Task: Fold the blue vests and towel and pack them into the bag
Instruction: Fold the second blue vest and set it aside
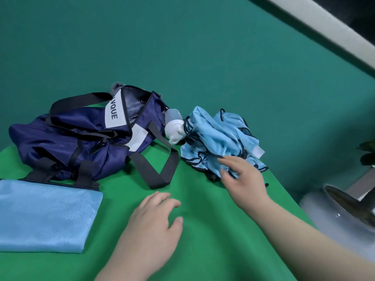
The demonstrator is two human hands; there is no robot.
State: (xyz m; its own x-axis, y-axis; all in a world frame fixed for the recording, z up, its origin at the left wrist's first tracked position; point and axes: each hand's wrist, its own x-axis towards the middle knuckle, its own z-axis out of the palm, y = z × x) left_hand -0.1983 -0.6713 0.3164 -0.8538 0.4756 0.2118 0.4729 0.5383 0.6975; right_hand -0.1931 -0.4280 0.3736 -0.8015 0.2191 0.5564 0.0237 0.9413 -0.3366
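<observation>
Fingers (228, 160) (right) touch crumpled vests (219, 134).

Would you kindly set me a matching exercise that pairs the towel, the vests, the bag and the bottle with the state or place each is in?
Things:
1. towel
2. vests
3. bag
4. bottle

States or places:
A. crumpled in a heap on the right
B. lying between the bag and the vests
C. folded flat at the near left
D. open at the top, straps sprawled loose

Pairs: 1-C, 2-A, 3-D, 4-B
</observation>
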